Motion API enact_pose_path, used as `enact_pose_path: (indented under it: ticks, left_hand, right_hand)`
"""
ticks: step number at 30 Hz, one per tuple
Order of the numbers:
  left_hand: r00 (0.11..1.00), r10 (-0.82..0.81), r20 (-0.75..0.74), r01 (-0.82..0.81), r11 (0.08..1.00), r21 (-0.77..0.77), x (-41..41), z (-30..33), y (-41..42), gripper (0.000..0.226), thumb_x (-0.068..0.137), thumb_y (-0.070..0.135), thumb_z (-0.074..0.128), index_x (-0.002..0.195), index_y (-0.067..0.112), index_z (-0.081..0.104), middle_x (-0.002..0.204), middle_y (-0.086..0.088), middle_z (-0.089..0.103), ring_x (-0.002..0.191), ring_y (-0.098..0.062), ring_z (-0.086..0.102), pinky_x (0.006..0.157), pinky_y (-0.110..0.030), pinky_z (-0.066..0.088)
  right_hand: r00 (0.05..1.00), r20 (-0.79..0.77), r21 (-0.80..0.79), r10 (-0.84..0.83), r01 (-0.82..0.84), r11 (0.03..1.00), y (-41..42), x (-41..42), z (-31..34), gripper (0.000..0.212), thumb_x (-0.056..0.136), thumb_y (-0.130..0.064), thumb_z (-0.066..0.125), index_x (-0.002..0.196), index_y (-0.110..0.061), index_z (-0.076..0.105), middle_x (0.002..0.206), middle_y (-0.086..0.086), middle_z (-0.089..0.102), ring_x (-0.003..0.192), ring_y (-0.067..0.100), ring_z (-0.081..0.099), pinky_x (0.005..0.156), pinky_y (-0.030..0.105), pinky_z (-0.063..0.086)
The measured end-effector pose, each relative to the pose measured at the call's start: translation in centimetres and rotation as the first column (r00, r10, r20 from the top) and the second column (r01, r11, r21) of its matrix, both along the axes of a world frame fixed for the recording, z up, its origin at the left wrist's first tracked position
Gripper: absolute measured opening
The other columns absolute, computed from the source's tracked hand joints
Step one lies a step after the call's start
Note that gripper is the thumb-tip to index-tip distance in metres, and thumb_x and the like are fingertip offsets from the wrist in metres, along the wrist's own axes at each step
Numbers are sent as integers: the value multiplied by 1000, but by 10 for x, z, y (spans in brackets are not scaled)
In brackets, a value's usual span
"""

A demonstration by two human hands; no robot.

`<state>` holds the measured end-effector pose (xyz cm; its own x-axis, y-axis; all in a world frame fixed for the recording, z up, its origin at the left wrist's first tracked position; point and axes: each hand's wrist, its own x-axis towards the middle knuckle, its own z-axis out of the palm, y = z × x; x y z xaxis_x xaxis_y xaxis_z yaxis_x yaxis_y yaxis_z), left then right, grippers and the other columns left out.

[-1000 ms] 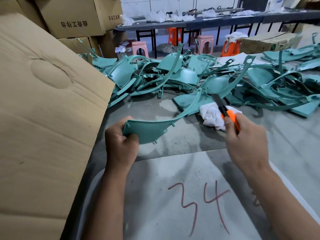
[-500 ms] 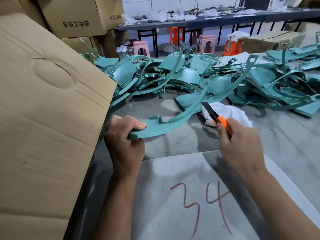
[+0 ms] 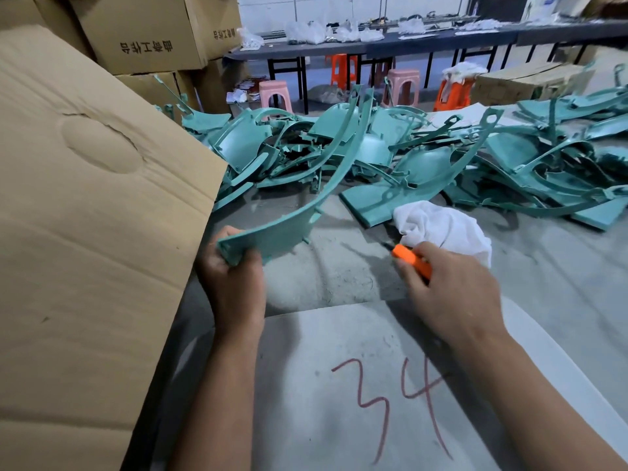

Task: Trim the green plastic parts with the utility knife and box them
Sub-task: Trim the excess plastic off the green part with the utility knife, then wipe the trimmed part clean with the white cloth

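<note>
My left hand point(image 3: 234, 283) grips the wide end of a long curved green plastic part point(image 3: 306, 209). The part's thin arm sweeps up and away over the table toward the pile. My right hand point(image 3: 448, 294) holds an orange utility knife point(image 3: 409, 260), its dark tip pointing left and apart from the part. A large pile of green parts point(image 3: 424, 158) covers the far half of the table. The flap of a big cardboard box point(image 3: 85, 232) rises at my left, beside my left hand.
A crumpled white cloth point(image 3: 445, 226) lies just behind my right hand. The grey table point(image 3: 339, 277) has a pale sheet marked "34" point(image 3: 390, 399) in front of me. Stacked cartons point(image 3: 146, 32) stand at the back left; stools and long benches lie beyond.
My left hand has turned the green part so its thin arm points up and away. My right hand has drawn the knife back from the part, down toward the table.
</note>
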<state>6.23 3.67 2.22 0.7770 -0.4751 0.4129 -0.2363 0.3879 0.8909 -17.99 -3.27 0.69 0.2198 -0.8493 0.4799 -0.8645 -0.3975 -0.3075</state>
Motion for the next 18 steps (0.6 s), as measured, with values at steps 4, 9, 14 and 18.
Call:
enact_pose_path:
  ticks: [4, 9, 14, 18]
  left_hand:
    - [966, -131, -223, 128, 991, -27, -7, 1, -4, 26, 71, 4, 57, 86, 19, 72, 85, 11, 78, 77, -7, 72, 64, -22, 56]
    - [871, -242, -428, 242, 969, -56, -10, -2, -5, 19, 87, 20, 68, 104, 25, 75, 102, 3, 79, 88, -17, 76, 63, -30, 59]
    - [843, -172, -509, 186, 982, -24, -6, -1, -4, 14, 99, 19, 63, 112, 22, 69, 100, 5, 79, 88, -16, 76, 60, -30, 59]
    - [770, -184, -611, 210, 977, -29, -3, 1, 0, 26, 99, 33, 61, 121, 23, 70, 113, 2, 77, 102, -21, 74, 73, -37, 60]
  right_hand:
    - [984, -70, 59, 161, -157, 986, 3, 11, 0, 33, 91, -65, 54, 91, -33, 61, 79, -15, 58, 75, 18, 59, 57, 32, 36]
    - [970, -142, 128, 195, -177, 976, 3, 7, 1, 42, 86, -75, 56, 98, -36, 65, 89, -15, 63, 84, 14, 57, 69, 35, 49]
    - [995, -43, 113, 86, -81, 990, -9, 6, 9, 50, 91, -73, 49, 95, -29, 72, 89, -5, 63, 93, 20, 49, 78, 40, 45]
    - [966, -107, 54, -234, 241, 969, -46, 4, 20, 51, 87, -58, 70, 127, -27, 64, 121, 14, 54, 117, 38, 41, 91, 49, 44]
